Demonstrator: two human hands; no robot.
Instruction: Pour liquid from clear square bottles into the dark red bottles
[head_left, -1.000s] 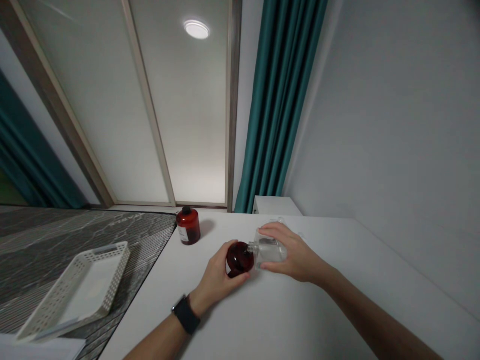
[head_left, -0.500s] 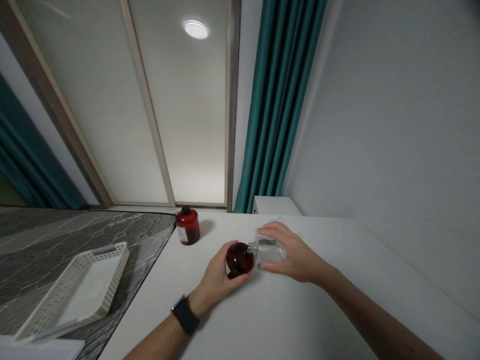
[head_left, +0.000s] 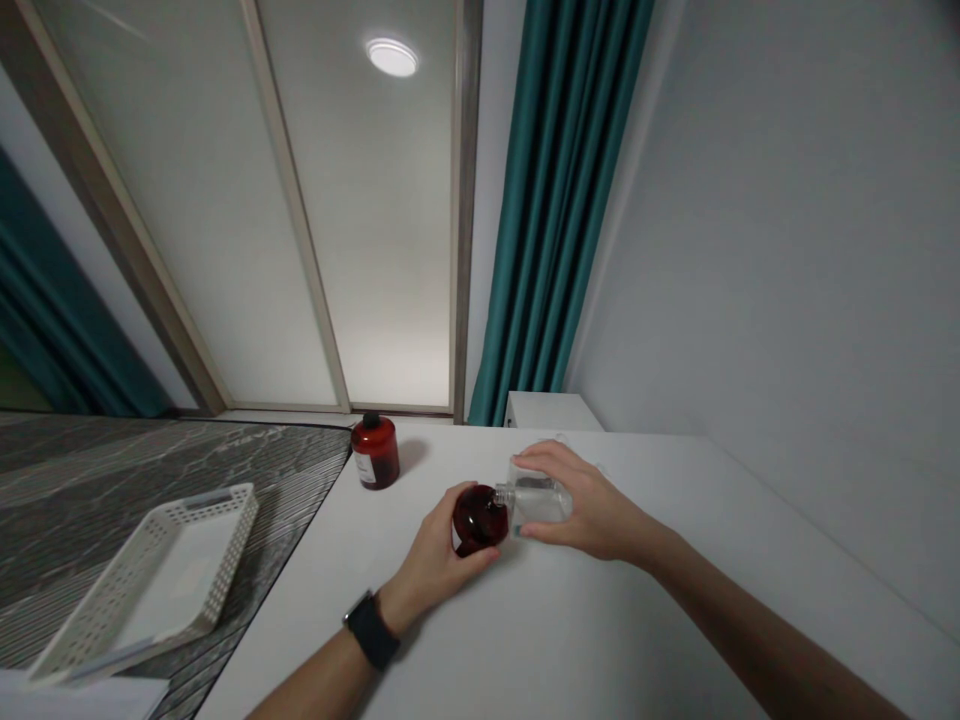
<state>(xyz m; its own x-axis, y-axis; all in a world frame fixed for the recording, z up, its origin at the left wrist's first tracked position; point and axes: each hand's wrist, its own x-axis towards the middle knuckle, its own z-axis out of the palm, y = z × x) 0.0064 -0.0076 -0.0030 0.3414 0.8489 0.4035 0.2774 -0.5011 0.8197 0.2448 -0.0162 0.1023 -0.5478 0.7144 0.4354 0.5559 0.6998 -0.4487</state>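
Via head view, I logged almost no change across last second: left hand (head_left: pixel 442 548) held dark red bottle (head_left: pixel 477 525), fingers curled around sides, over white table (head_left: pixel 480 640). Right hand (head_left: pixel 589 505) gripped clear bottle (head_left: pixel 541 503), tipped sideways, neck meeting dark red bottle's opening. I judged pouring steady (flow too small to confirm). Capped red bottle (head_left: pixel 377 458) stood apart.

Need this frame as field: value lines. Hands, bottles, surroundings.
left hand: around dark red bottle
right hand: gripping clear bottle
clear bottle pose: tipped sideways, neck at dark red bottle's mouth; contact unclear
capped red bottle: upright on white table, untouched
white basket: left of table, on dark gray surface
left wrist: black watch
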